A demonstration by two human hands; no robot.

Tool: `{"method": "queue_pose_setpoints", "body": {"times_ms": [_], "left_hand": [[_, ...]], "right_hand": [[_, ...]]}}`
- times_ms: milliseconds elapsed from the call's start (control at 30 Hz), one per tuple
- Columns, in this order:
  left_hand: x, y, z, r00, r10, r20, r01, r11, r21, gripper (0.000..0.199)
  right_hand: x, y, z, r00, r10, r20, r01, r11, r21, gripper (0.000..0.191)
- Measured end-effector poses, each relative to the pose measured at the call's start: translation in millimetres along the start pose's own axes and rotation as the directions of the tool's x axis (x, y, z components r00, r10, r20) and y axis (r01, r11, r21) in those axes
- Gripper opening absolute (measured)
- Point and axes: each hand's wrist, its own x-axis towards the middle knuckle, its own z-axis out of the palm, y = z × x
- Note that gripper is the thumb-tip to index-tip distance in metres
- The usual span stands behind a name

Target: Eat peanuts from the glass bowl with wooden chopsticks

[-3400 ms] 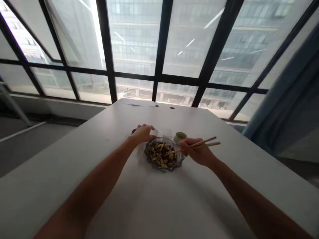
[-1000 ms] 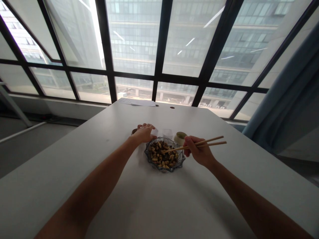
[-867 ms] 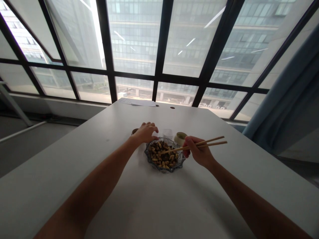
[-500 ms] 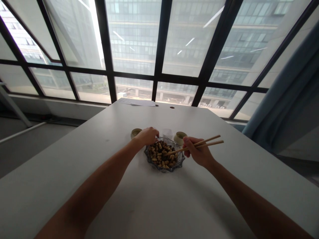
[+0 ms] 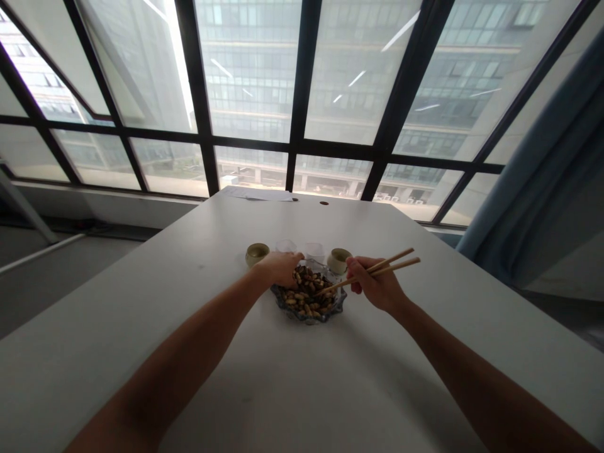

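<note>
A scalloped glass bowl (image 5: 311, 319) stands on the white table, holding a mix of pale peanuts (image 5: 306, 308) and dark pieces too small to name. Over its left rim lies my left hand (image 5: 278, 269), thumb to the inside and fingers toward the far side, closed on the rim; some fingertips are hidden. Gripped in my right hand (image 5: 375, 282), at the bowl's right, is a pair of wooden chopsticks (image 5: 389, 264). Their tips reach down among the peanuts near the middle.
Behind the bowl stand two green cups, one left (image 5: 257, 253) and one right (image 5: 338, 263), with two clear plastic cups (image 5: 314, 250) between them. White papers (image 5: 259, 194) lie at the table's far edge, below the windows. A blue curtain (image 5: 514, 207) hangs at the right.
My left hand has come down onto the bowl's left rim, so a clear cup behind it now shows. The chopsticks stay in the bowl, and the heap's outline has shifted.
</note>
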Motion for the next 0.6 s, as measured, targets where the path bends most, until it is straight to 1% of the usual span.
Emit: {"method": "queue_pose_setpoints", "body": {"times_ms": [100, 133, 200, 267, 333, 433, 600], "left_hand": [[0.0, 1.4, -0.1, 1.000, -0.023, 0.003, 0.022, 1.000, 0.018, 0.072], [-0.5, 1.8, -0.4, 1.000, -0.025, 0.005, 0.025, 0.999, 0.020, 0.071], [-1.7, 2.7, -0.8, 1.000, -0.019, 0.004, 0.018, 1.000, 0.018, 0.069], [-2.8, 4.0, -0.5, 1.000, -0.014, 0.003, 0.014, 1.000, 0.014, 0.075], [-3.6, 5.6, -0.1, 1.000, -0.029, 0.005, 0.028, 0.999, 0.015, 0.080], [-3.8, 7.3, 0.2, 0.999, -0.045, 0.006, 0.045, 0.999, 0.024, 0.075], [-1.3, 4.8, 2.5, 1.000, -0.017, -0.017, 0.018, 0.999, 0.027, 0.064]], "right_hand": [[-0.2, -0.9, -2.1, 0.999, -0.004, -0.054, 0.006, 1.000, 0.030, 0.060], [-0.3, -1.0, -1.2, 0.999, -0.007, -0.050, 0.009, 0.999, 0.033, 0.060], [-0.5, -0.8, 2.0, 1.000, -0.012, -0.008, 0.012, 1.000, 0.020, 0.058], [-0.6, -0.1, 5.4, 0.999, -0.017, 0.040, 0.018, 1.000, -0.007, 0.057], [-0.8, 0.5, 7.3, 0.998, -0.028, 0.056, 0.030, 0.999, -0.032, 0.057], [-1.3, 0.4, 7.0, 0.997, -0.052, 0.050, 0.056, 0.995, -0.080, 0.056], [-1.9, -1.5, 4.7, 0.994, -0.090, 0.060, 0.095, 0.990, -0.105, 0.057]]}}
